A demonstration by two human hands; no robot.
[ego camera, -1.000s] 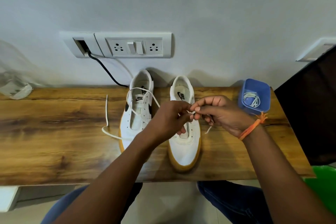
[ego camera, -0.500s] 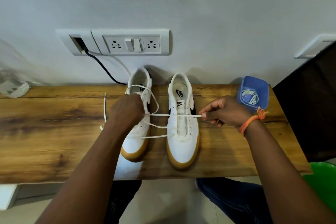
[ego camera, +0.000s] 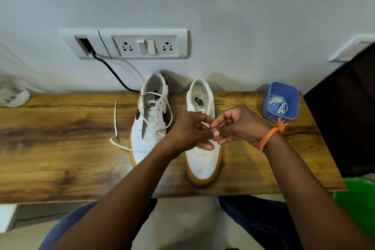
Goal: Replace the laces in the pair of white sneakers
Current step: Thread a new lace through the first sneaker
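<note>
Two hands meet over the right sneaker (ego camera: 203, 160), which stands toe-near on a wooden table (ego camera: 60, 148). The left hand (ego camera: 189, 133) and the right hand (ego camera: 241, 126) both have curled fingers, pinching a white lace (ego camera: 206, 125) between them above the eyelets; how much lace is threaded is hidden. Just left, the other sneaker (ego camera: 149, 128) carries a loose lace (ego camera: 121, 144) that loops over its opening and trails onto the table. At the far right, a blue tub (ego camera: 281, 100) holds more coiled laces. Behind, a wall socket panel (ego camera: 145, 44) has a black cable (ego camera: 113, 73) running down. To thread well, I judge, keep the lace tip pinched close to its end and flat, feed it squarely through the eyelet, then even up both sides.
</note>
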